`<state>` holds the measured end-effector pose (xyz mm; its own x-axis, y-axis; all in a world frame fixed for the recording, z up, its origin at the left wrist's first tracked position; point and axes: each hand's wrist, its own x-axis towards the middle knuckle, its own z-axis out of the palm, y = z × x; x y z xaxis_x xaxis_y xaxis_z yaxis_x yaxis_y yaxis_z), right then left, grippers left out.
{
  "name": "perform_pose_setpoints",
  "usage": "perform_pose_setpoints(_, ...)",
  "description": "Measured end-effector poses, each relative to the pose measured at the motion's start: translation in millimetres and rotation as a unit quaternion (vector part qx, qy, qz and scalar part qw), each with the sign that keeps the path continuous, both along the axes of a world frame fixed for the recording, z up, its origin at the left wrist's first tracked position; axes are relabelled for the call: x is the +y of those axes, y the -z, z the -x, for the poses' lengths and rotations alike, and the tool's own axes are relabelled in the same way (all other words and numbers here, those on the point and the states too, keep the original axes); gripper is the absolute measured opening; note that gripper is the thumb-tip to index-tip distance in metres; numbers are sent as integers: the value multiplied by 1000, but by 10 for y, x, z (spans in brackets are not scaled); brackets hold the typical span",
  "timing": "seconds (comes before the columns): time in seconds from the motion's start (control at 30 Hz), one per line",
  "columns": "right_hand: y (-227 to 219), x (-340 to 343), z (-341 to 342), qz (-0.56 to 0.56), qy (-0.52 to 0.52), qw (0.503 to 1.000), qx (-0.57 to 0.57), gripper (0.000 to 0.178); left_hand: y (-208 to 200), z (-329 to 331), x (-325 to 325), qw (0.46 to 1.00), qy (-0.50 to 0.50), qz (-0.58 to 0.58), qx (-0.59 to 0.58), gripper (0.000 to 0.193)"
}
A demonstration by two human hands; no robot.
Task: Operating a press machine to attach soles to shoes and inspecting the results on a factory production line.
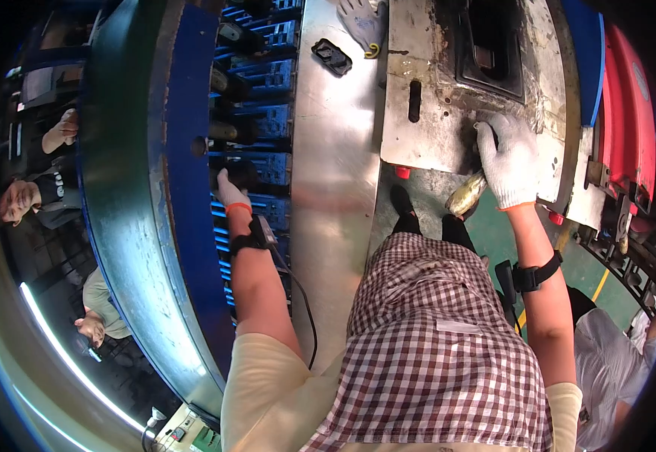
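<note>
My left hand (231, 193), in a pale glove with an orange cuff, reaches into the blue rack beside a dark rounded piece (242, 173). Its fingers are partly hidden there, so a grip cannot be made out. My right hand (510, 160), in a white knit glove, is closed round a tool with a worn, yellowish handle (466, 194); the tool's working end is hidden. That hand is over the near edge of a stained metal plate (422, 139). Farther back, a dark square frame (486, 45) with a deep opening is set in the plate.
On the steel ledge (333, 151) lie a small black moulded part (332, 57) and a grey glove (362, 26). More dark pieces fill the blue rack (271, 120). A red machine cover (629, 113) stands right. Other people are at far left and lower right. A cable (305, 301) hangs from my left wrist.
</note>
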<state>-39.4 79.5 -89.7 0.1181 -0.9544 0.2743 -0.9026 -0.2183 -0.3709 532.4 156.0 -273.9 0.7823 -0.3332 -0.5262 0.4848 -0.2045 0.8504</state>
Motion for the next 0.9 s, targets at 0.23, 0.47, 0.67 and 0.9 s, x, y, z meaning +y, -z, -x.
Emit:
perform_pose_setpoints(0.23,-2,15,-34,-13,15,1000,16,17,221,125,-72,967,45,-241,-65,91)
perform_pose_setpoints(0.47,54,28,9,-1,32,999,15,19,27,1402,482,848,277,-285,-349,78)
perform_pose_setpoints(0.67,63,2,15,3,33,999,2,20,-143,2343,899,608,515,-282,-534,88)
perform_pose_setpoints(0.9,58,10,-28,-1,37,999,23,23,-383,2386,750,580,607,-294,-457,91)
